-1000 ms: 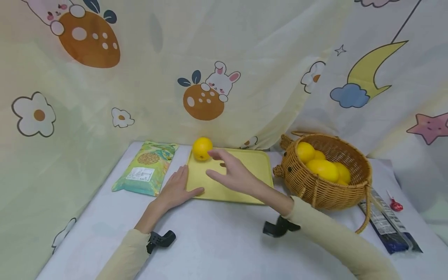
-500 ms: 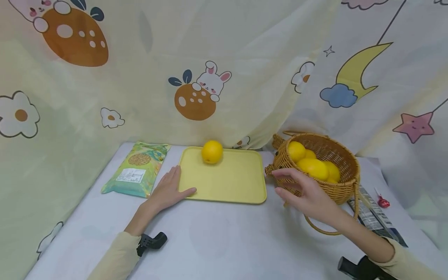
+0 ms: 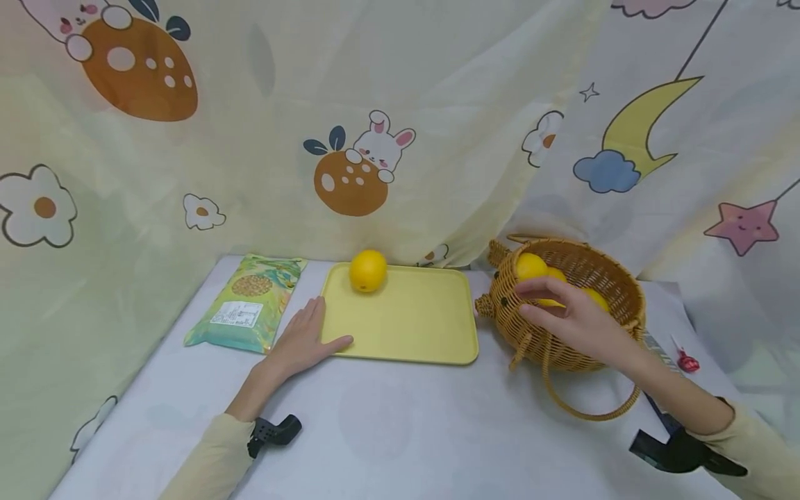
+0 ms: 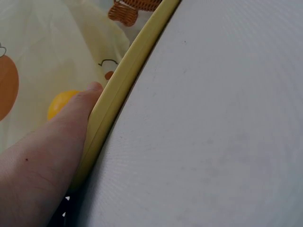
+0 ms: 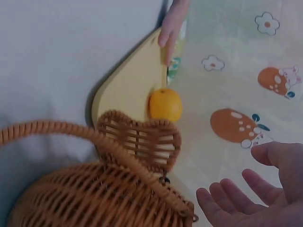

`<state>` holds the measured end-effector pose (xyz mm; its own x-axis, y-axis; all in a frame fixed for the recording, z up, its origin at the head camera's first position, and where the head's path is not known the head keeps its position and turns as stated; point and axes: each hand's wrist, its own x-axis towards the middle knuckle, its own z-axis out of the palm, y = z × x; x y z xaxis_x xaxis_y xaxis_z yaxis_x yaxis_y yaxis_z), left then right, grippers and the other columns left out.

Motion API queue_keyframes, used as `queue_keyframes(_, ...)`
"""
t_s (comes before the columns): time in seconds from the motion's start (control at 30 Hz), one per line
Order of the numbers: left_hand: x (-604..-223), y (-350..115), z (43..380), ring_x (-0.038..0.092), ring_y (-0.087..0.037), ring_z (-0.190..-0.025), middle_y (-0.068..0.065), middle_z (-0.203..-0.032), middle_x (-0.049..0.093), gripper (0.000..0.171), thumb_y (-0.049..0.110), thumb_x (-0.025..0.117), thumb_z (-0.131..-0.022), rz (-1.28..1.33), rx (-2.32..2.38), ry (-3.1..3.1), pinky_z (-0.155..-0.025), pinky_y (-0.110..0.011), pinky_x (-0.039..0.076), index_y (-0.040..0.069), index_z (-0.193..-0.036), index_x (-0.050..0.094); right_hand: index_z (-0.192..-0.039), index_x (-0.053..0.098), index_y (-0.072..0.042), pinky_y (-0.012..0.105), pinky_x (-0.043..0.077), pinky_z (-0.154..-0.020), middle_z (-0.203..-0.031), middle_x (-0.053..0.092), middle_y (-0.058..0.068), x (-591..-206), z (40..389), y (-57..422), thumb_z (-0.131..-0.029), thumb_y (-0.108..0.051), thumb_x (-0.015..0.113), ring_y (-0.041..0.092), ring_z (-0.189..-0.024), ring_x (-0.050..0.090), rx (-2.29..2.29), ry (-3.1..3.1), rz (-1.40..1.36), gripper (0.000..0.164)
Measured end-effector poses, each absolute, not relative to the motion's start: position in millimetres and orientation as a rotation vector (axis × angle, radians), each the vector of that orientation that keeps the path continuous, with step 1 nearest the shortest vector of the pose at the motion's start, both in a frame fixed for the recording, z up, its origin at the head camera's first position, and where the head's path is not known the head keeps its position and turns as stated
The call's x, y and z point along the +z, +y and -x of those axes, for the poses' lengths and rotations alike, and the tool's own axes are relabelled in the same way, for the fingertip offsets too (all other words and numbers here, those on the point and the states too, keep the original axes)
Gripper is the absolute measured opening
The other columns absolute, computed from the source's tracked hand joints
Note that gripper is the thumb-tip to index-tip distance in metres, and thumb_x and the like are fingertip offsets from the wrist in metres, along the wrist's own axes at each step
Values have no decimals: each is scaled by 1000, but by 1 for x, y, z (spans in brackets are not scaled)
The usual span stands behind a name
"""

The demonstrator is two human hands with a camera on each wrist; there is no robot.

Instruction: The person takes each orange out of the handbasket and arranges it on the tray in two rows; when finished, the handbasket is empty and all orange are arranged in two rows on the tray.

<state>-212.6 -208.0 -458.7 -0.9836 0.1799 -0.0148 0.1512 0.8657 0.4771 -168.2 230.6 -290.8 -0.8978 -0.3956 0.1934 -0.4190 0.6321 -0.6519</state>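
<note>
My left hand [image 3: 306, 338] lies with straight fingers along the left edge of a yellow tray [image 3: 412, 323], its thumb by the front rim. An orange [image 3: 367, 271] stands near the tray's back left corner. Over the wicker basket [image 3: 531, 326], which is shaped like an animal, hovers my right hand [image 3: 578, 319], fingers loosely bent and holding nothing. It partly covers the yellow fruits [image 3: 531, 267] inside. The right wrist view shows the same hand [image 5: 251, 194] with thumb and fingers spread apart, beside the basket's woven side [image 5: 94, 198].
Left of the tray lies a green and yellow bag [image 3: 250, 298] with a white label. A red-wrapped lollipop [image 3: 688, 361] sits right of the basket, near a dark packet partly hidden by my right forearm. The basket's handle [image 3: 590, 417] hangs down in front. A patterned cloth [image 3: 469, 139] rises behind.
My right hand has left the orange on the tray and moved right to above the basket's fruit. The orange rolled right, then slightly back left. My left hand stays at the tray's edge.
</note>
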Motion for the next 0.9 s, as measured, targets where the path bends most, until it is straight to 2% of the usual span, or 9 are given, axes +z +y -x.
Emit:
queue_keyframes(0.07,-459,-208,212,6,-35,-152,-19,-164,5,120,82,47,-79,-265,751,2978,-124,-53,10,0,-155,4,-126,57,-2,37,59,-87,-124,62,16,-287,174,236,-96,-19,61,36,-116,60,1090,-2839,-684,35)
queue_keyframes(0.1,-459,-208,212,6,-35,-152,-18,-164,5,120,82,47,-79,-265,750,2978,-124,-52,10,0,-155,4,-125,57,-2,40,58,-87,-124,62,16,-285,177,239,-96,-20,61,36,-116,60,1059,-2850,-687,34)
queue_keyframes(0.2,-459,-208,212,6,-35,-152,-19,-164,5,120,82,47,-79,-266,756,2980,-124,-52,10,0,-155,4,-122,60,-4,42,58,-87,-121,65,15,-278,189,250,-96,-20,62,35,-113,61,919,-2880,-717,31)
queue_keyframes(0.37,-458,-208,213,6,-35,-152,-19,-164,5,119,81,48,-79,-263,759,2977,-124,-52,10,0,-155,4,-118,65,-7,28,55,-80,-117,68,12,-264,212,271,-95,-22,63,26,-100,61,664,-2973,-768,28)
queue_keyframes(0.43,-458,-208,213,6,-34,-152,-18,-164,5,119,81,48,-79,-259,759,2976,-124,-52,10,0,-155,4,-120,64,-6,27,53,-79,-119,67,13,-259,221,280,-95,-24,63,25,-101,61,615,-3049,-813,31)
queue_keyframes(0.53,-457,-208,213,5,-34,-153,-18,-164,4,119,82,47,-79,-258,756,2978,-124,-52,10,1,-155,4,-126,62,-8,34,54,-84,-126,65,12,-255,234,291,-95,-28,62,28,-110,60,577,-3183,-928,37)
queue_keyframes(0.63,-457,-208,214,5,-34,-153,-18,-164,4,120,82,47,-79,-251,757,2981,-124,-51,10,1,-155,3,-135,56,-12,38,55,-87,-137,56,15,-255,246,300,-95,-31,61,33,-120,55,650,-3353,-994,44)
queue_keyframes(0.8,-458,-208,213,5,-34,-153,-18,-164,4,120,83,46,-78,-242,749,2977,-124,-51,10,2,-155,3,-146,43,-18,38,57,-81,-154,30,26,-259,262,302,-96,-31,59,36,-125,46,854,-3609,-981,54)
queue_keyframes(0.9,-458,-208,213,5,-33,-153,-17,-164,4,120,83,46,-78,-242,755,2974,-124,-51,10,2,-155,3,-149,40,-20,38,57,-80,-155,26,25,-260,269,298,-96,-31,59,34,-123,45,889,-3713,-969,57)
